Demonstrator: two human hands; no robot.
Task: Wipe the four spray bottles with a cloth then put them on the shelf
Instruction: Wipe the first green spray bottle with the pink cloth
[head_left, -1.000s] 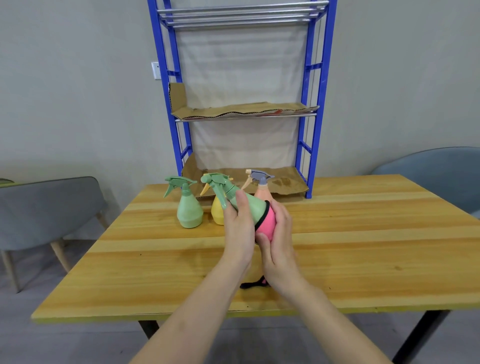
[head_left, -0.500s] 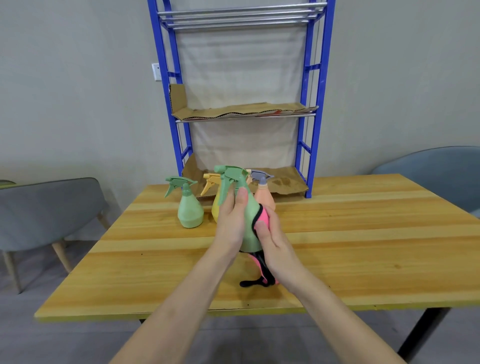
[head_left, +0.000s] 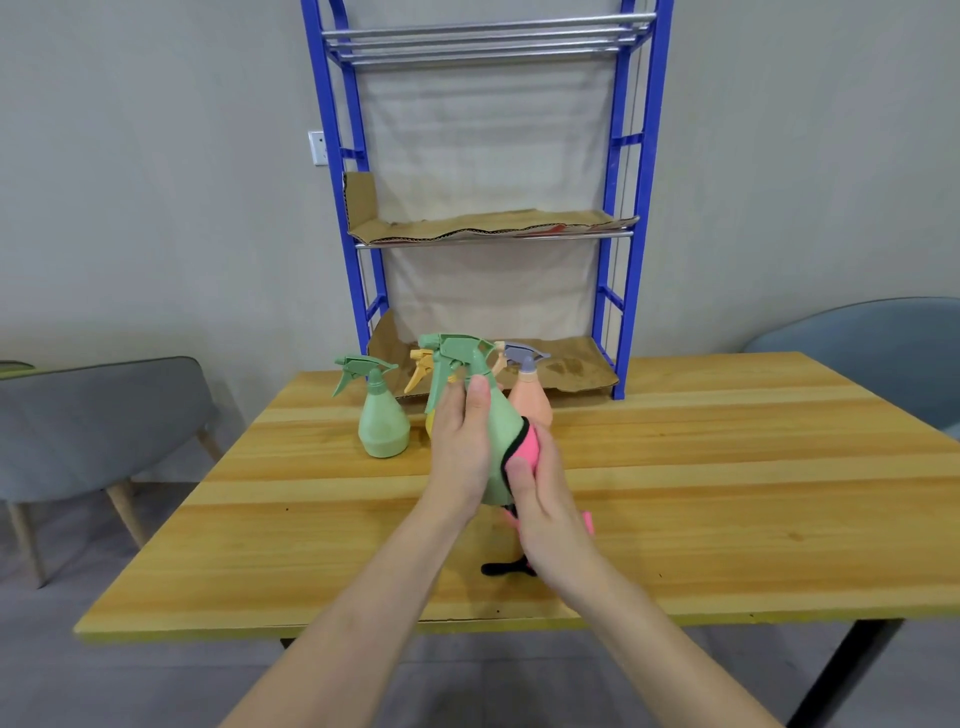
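We look into a plain domestic or office room: a wooden tabletop (head_left: 727, 467) flanked by a grey padded chair (head_left: 93, 431) and a blue-grey chair (head_left: 872, 348), a blue metal shelf (head_left: 640, 156) lined with cardboard (head_left: 488, 227), and a grey wall (head_left: 156, 182) carrying a white wall plate (head_left: 318, 148).

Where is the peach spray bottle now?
In the head view, the peach spray bottle stands on the table in front of the blue shelf, just behind and right of the green bottle held by the left hand.
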